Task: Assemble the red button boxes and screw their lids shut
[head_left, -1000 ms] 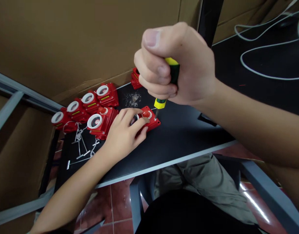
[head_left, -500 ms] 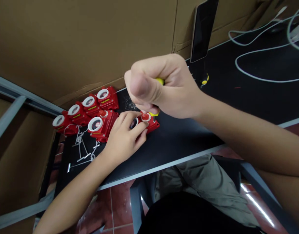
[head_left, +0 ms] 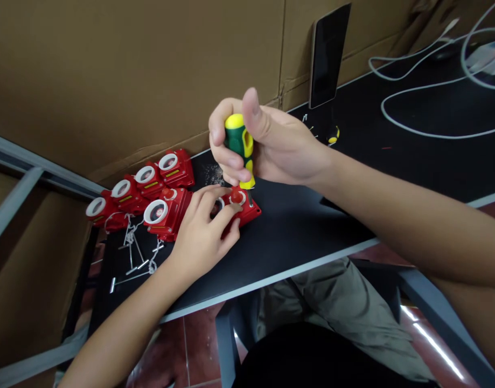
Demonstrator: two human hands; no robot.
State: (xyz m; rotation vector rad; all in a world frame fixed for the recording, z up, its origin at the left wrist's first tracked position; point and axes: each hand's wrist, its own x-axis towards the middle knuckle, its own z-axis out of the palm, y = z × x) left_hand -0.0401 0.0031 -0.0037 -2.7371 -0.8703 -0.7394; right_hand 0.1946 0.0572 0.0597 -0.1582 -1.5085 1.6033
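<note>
A screwdriver point(head_left: 239, 141) with a green and yellow handle stands nearly upright in my right hand point(head_left: 267, 134). My fingers curl round its handle while the thumb is raised off it. The screwdriver's short metal shaft points down at a corner of a red box point(head_left: 253, 207), which has a red knob and a round window. My left hand point(head_left: 204, 221) grips this box from above, hiding much of it. Close to the left of that hand sits another red box point(head_left: 174, 213) with a white ring round its window.
Several similar red boxes point(head_left: 176, 170) stand in a row by the cardboard wall point(head_left: 150, 64). Small metal T-bars on white cords point(head_left: 132, 253) lie near the left end of the black table point(head_left: 295, 226). A dark-screened tablet point(head_left: 330, 56) leans at the back; white cables point(head_left: 429, 136) run at right.
My right hand has turned over from a closed, knuckles-up grip, and its thumb has lifted, exposing the screwdriver handle. My left hand stays on the red box. The view has shifted slightly.
</note>
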